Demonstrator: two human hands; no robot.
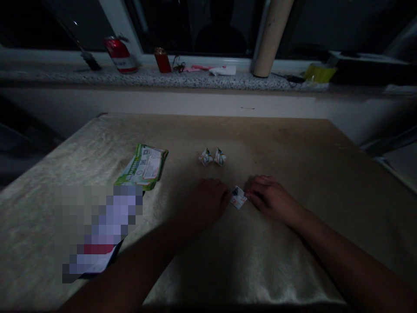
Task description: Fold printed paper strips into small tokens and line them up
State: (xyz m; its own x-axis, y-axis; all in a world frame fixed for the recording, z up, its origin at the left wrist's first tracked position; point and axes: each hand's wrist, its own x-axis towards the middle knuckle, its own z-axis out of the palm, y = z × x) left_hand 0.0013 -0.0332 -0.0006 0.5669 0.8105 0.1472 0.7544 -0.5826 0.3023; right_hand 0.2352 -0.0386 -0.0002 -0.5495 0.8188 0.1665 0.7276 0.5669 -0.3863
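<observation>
A small square of folded printed paper point(239, 198) is on the table between my two hands. My left hand point(211, 199) is closed at the paper's left corner, with its fingers curled under and mostly hidden. On the other side, my right hand point(272, 195) pinches the right corner between thumb and fingers. Just beyond the hands stand two small folded paper pieces, a left one point(206, 157) and a right one point(220, 157), both pointed at the top and printed like the square.
Green printed packets or leaflets point(143, 167) lie to the left on the cloth-covered table point(276, 139). Nearer is a blurred-out device with a lit screen point(110, 226). On the granite sill point(195, 82) stand a red can point(120, 54), an orange-red container point(162, 60) and a tan tube point(272, 39).
</observation>
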